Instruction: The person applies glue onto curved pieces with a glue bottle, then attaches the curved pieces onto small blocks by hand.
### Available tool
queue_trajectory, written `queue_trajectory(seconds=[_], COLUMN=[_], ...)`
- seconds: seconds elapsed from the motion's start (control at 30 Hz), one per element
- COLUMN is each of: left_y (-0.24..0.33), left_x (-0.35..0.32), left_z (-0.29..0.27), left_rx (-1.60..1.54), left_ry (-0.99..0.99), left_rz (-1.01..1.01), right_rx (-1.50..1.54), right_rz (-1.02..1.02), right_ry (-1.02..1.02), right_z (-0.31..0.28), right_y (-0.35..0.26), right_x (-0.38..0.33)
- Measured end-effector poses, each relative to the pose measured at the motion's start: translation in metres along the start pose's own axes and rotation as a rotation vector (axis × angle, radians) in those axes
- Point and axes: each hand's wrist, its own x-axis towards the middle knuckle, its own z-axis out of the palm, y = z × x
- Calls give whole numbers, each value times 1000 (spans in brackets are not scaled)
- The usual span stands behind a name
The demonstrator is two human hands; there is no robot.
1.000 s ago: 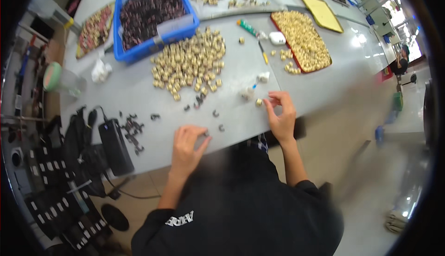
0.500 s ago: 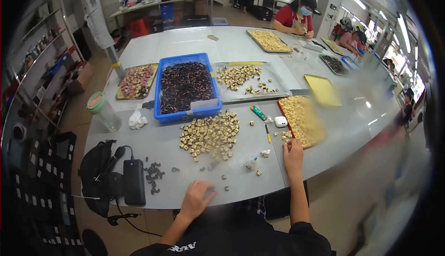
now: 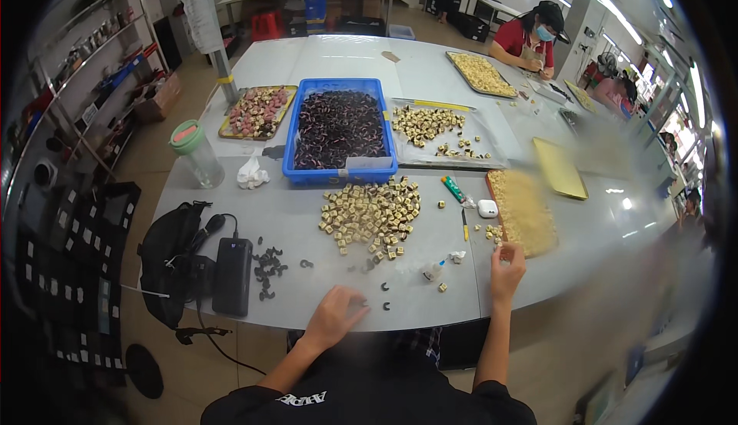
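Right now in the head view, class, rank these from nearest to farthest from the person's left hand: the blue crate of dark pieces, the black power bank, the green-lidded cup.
1. The black power bank, on the table just left of the left hand.
2. The green-lidded cup, far left, near the table edge.
3. The blue crate of dark pieces, straight ahead beyond the pile of tan cubes; close to the cup's distance, though slightly farther.

**Colours and Patterns at the Work Table**

The table (image 3: 307, 286) was pale grey. The crate (image 3: 339, 173) was bright blue and held dark brown-black pieces (image 3: 338, 129). The heap of small cubes (image 3: 371, 215) was tan-gold with dark flecks. The left tray (image 3: 257, 111) had a yellow rim and held pink and cream pieces. The bottle (image 3: 195, 152) was clear with a mint-green lid bearing a pink patch. The pouch (image 3: 173, 260) and power bank (image 3: 232, 275) were black. The flat tray (image 3: 560, 168) was plain yellow.
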Motion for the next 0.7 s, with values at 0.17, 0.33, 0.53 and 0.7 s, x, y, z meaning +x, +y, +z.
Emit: queue_trajectory(seconds=[0.17,0.33,0.53,0.7], left_y=[-2,-3,1,20], left_x=[0,-7,-13,5], left_z=[0,5,4,-5], left_rx=[-63,-156,-380,-362], left_ry=[30,134,232,249], left_rz=[-47,-13,17,252], right_rx=[484,582,813,1027], right_rz=[192,124,138,428], right_ry=[92,114,-184,-504], right_z=[-9,-38,-38,-3], right_y=[-16,-61,-126,-143], right_x=[-13,-42,-88,-103])
